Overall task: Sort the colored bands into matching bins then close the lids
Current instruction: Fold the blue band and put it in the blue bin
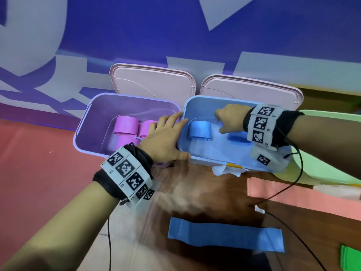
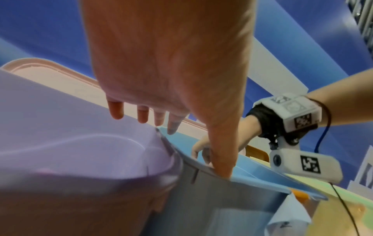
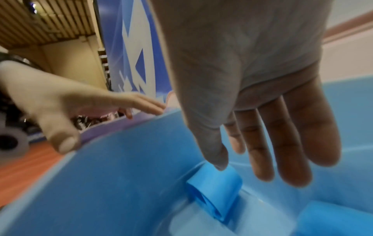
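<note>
A purple bin holds several rolled pink bands. Beside it on the right, a blue bin holds two rolled blue bands. My left hand lies flat where the two bins meet, fingers straight over the purple bin and thumb on the blue bin's rim. My right hand hangs inside the blue bin with relaxed fingers and holds nothing. Its thumb tip is just above one blue roll; I cannot tell if they touch. A flat blue band lies on the table in front.
Two pink lids stand open behind the bins. A green bin sits to the right and a green band shows at the bottom right corner. Black cables cross the wooden table.
</note>
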Motion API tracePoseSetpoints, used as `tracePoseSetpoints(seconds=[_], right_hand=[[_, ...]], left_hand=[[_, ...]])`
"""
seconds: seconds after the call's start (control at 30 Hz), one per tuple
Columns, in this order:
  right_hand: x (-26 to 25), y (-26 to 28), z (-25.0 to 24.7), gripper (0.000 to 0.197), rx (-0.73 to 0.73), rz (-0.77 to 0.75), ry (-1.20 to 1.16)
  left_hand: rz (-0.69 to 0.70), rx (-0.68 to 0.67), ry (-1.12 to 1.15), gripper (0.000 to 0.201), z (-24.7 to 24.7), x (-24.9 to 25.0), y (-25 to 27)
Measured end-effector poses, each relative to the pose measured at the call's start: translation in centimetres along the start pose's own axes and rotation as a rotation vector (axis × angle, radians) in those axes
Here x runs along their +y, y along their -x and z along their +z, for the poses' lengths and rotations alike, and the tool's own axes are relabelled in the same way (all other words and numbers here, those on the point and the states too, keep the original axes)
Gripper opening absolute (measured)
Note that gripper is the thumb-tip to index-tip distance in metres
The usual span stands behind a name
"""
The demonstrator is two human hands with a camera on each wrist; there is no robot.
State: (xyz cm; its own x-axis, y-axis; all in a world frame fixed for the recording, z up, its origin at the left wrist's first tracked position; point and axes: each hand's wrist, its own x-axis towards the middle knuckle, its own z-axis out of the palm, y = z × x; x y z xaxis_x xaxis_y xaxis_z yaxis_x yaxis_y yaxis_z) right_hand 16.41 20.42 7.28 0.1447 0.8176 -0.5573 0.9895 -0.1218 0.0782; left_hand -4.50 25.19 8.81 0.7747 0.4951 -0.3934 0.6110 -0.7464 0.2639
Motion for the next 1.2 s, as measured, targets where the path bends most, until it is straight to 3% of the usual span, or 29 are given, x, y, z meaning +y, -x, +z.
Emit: tracePoseSetpoints(seconds=[0.3,0.4,0.5,0.6,0.7,0.8,0.93,1.13,1.2], right_hand=[[-0.9,8.9,1.5,0.023,0.236,0.059,-0.275],[-2.9,12.1,3.5,0.024,0.374,0.034,-0.318],[-5.0,14.3,6.1,0.024,0.416,-0.08,-0.249],[-6.5,14.5,9.4,0.023,0.324,-0.224,-0.147],[-7.8,13.8,12.7,0.027,0.095,-0.339,-0.107],[-9.0,13.2,15.5,0.042,-0.103,-0.366,-0.143],[-10.2,12.9,17.6,0.048,-0.195,-0.363,-0.248],[-10.1,13.1,18.8,0.004,-0.122,-0.3,-0.554],[-10.0,13.3,19.1,0.009,-0.131,-0.271,-0.6]], left_hand=[[0.208,0.15,0.077,0.051,1.0,2.6,3.2],[0.252,0.104,0.126,0.045,3.0,3.1,4.6],[0.194,-0.036,0.088,0.028,5.7,2.6,5.8],[0.1,-0.193,0.02,0.03,9.0,1.2,6.9],[-0.019,-0.302,0.07,0.052,12.6,0.1,8.2],[-0.061,-0.28,0.174,0.066,15.4,-0.4,9.2],[-0.062,-0.268,0.23,0.049,17.1,-0.3,9.8],[-0.119,-0.204,0.206,0.014,17.7,0.3,10.6],[-0.141,-0.17,0.241,0.018,18.0,0.5,11.0]])
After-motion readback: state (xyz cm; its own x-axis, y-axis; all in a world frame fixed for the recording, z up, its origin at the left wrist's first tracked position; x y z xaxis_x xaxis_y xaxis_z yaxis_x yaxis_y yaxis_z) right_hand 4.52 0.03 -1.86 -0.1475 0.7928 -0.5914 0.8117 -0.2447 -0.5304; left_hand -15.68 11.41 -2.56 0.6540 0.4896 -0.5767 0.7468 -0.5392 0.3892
